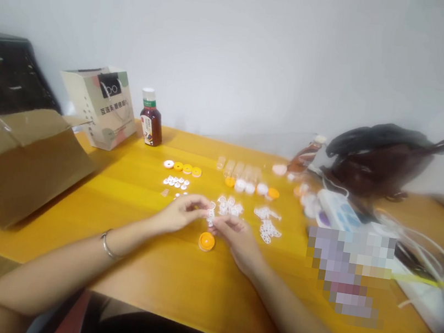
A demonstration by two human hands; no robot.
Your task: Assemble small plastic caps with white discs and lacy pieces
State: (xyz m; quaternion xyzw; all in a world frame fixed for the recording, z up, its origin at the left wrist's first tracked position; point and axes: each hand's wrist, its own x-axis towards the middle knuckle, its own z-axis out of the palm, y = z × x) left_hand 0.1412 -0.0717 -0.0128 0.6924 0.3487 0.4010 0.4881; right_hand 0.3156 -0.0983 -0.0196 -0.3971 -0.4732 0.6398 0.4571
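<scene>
My left hand [185, 212] and my right hand [238, 238] meet over the middle of the wooden table, their fingertips closed on a small white perforated piece [211, 215] held between them. Just below my fingers sits a round orange cap with a white rim [206, 241]. Beyond my hands lies a pile of white perforated pieces [229, 206], with more such pieces [269, 231] to the right. Small white discs [176, 182] lie in rows at the left, behind them a row of orange and white rings [187, 169].
Clear blocks [238, 170] and orange and white caps [250, 187] stand farther back. A cardboard box [18, 158], paper bag [109, 110] and dark bottle [152, 122] are at the left. At the right are another bottle [306, 155], a dark bag [381, 162], a power strip [338, 210] and cables.
</scene>
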